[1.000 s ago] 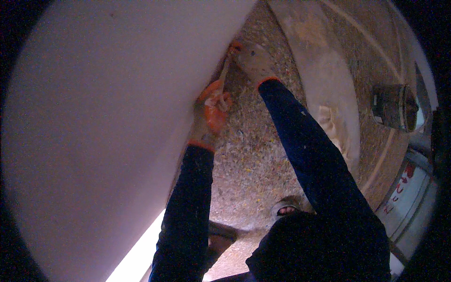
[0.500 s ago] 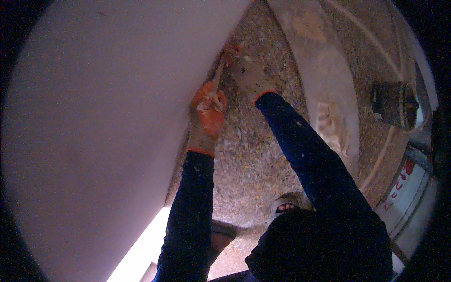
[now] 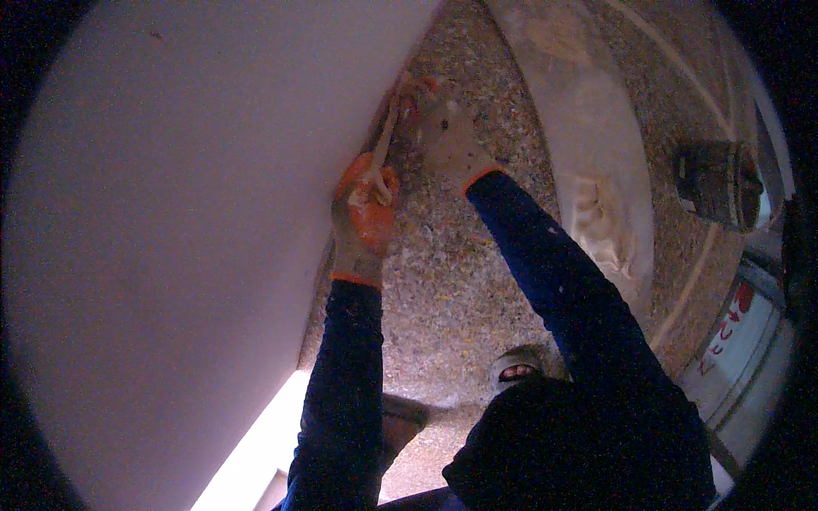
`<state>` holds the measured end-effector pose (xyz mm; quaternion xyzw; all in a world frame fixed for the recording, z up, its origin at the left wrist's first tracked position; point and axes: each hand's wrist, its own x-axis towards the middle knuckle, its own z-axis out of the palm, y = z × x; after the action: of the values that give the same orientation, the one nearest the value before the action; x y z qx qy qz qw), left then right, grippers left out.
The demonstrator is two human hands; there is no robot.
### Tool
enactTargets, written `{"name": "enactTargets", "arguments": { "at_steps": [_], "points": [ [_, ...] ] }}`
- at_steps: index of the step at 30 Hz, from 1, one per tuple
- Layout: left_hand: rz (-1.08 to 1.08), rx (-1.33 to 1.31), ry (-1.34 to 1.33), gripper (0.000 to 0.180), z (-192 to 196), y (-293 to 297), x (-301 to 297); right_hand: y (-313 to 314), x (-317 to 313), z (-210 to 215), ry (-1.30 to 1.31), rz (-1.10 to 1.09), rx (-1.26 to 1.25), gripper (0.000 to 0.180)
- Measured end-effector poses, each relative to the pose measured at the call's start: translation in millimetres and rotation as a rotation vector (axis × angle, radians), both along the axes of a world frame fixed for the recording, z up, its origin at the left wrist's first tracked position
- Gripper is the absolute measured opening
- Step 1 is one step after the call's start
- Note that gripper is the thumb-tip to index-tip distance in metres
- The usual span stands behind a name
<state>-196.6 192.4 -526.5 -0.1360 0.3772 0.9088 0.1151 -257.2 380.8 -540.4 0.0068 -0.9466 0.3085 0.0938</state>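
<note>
My left hand [image 3: 366, 209], in a grey glove with an orange coated palm, is beside the foot of the white wall, palm turned up. Its fingers are curled round a narrow pale strip [image 3: 385, 149], soft and slightly bent. From there the strip runs along the wall's base to my right hand [image 3: 450, 140], in a matching glove. The right fingers are bent against the bottom of the wall at the strip's far end. Dim light and blur hide exactly how they pinch it.
A large plain wall [image 3: 187, 213] fills the left side. Speckled flooring [image 3: 452, 289] lies below, with a pale translucent sheet [image 3: 588, 128] across it. On the right stand a dark bucket [image 3: 716, 186] and a pale object with red marks [image 3: 728, 328]. My sandalled foot [image 3: 517, 372] is below.
My left hand has shifted slightly left, closer to the wall, and more of the strip shows between the hands. My right hand has stayed nearly in place.
</note>
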Motion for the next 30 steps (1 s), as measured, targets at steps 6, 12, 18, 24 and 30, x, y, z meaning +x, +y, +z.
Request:
{"name": "enactTargets", "arguments": {
  "at_steps": [6, 12, 18, 24, 30],
  "points": [
    [0.027, -0.103, -0.043, 0.049, 5, -2, 5, -13, -8, 14, -0.083, -0.017, 0.463, 0.057],
    [-0.002, -0.202, -0.034, 0.045, 11, -6, 6, -18, -18, 6, -0.127, -0.061, 0.275, 0.066],
    [0.016, -0.114, -0.091, 0.043, 6, -16, 8, -21, -38, -13, 0.149, -0.106, 0.576, 0.066],
    [0.037, -0.149, -0.022, 0.044, -3, -15, 10, -27, -14, -6, 0.037, -0.048, 0.472, 0.062],
    [-0.008, -0.168, -0.066, 0.046, -2, -22, 13, -27, 6, 7, 0.125, -0.005, 0.402, 0.06]
  ]
}}
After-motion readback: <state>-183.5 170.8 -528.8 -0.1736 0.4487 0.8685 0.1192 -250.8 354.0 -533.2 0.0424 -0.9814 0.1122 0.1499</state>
